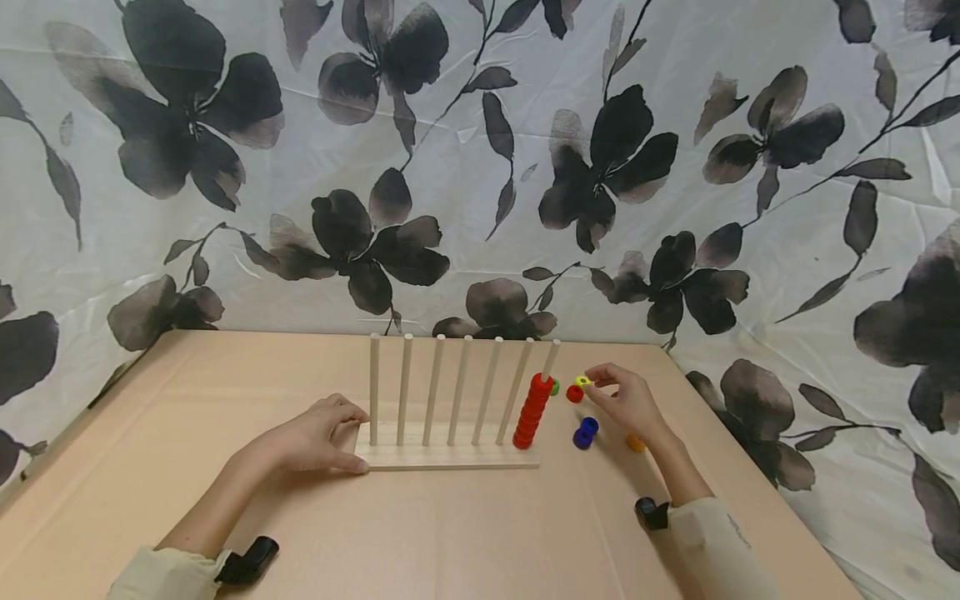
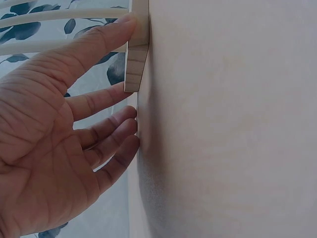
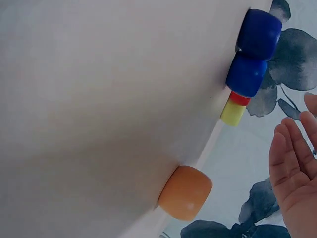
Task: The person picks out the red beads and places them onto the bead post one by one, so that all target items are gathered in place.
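Observation:
On the table stands a pale wooden rack [image 1: 450, 457] with several upright pegs. Red beads [image 1: 532, 412] are stacked on its rightmost peg. My left hand [image 1: 322, 437] grips the rack's left end, its thumb on the base's front edge [image 2: 138, 34]. To the right of the rack, my right hand [image 1: 626, 400] is raised above the table, thumb and index finger appearing to pinch a yellow bead [image 1: 582, 381]. That pinch falls outside the right wrist view, where the other fingers [image 3: 282, 148] show. A loose red bead [image 1: 574, 394] lies just below the yellow one in the head view.
Two blue beads [image 1: 585, 433] touch each other on the table, with an orange bead [image 1: 636, 443] near the right wrist. A green bead [image 1: 555, 387] is partly hidden behind the red stack. Another yellow bead [image 3: 232, 113] shows low by the table. Flowered cloth [image 1: 480, 167] hangs behind.

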Motion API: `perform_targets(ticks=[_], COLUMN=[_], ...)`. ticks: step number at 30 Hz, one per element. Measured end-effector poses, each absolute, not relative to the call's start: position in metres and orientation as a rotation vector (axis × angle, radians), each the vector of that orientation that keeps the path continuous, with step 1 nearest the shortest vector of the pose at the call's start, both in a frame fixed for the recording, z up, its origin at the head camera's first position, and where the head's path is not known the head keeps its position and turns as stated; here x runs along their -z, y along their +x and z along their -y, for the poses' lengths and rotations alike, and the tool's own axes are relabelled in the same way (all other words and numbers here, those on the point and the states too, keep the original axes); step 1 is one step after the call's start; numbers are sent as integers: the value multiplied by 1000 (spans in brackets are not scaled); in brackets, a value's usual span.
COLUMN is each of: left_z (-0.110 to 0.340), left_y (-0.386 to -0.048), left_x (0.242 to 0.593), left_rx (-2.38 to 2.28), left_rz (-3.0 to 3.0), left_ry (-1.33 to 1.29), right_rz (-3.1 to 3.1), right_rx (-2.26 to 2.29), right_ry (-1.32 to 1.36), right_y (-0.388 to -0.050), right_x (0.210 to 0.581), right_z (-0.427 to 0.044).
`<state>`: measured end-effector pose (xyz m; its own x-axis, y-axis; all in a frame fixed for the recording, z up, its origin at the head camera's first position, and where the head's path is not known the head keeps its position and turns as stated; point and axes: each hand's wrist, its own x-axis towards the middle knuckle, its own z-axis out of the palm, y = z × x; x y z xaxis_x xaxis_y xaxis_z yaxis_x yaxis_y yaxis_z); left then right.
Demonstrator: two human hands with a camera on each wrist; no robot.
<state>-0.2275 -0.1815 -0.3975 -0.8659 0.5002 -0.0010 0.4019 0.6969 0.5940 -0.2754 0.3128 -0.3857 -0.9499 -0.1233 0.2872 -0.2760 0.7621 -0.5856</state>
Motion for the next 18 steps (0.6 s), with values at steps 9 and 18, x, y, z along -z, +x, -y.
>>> perform_targets(ticks=[9,18], left_z=[182,182], left_y=[-229,-229], left_x=[397,396], left_rx=[-897,-902], left_rz=[-2740,-2737], left_ry=[745,750], right_rz=[2850,2895], right_rx=[-885,-868], right_ry=[351,395], right_y=[-285,-296], right_x=[391,395], right_z=[-316,-314])
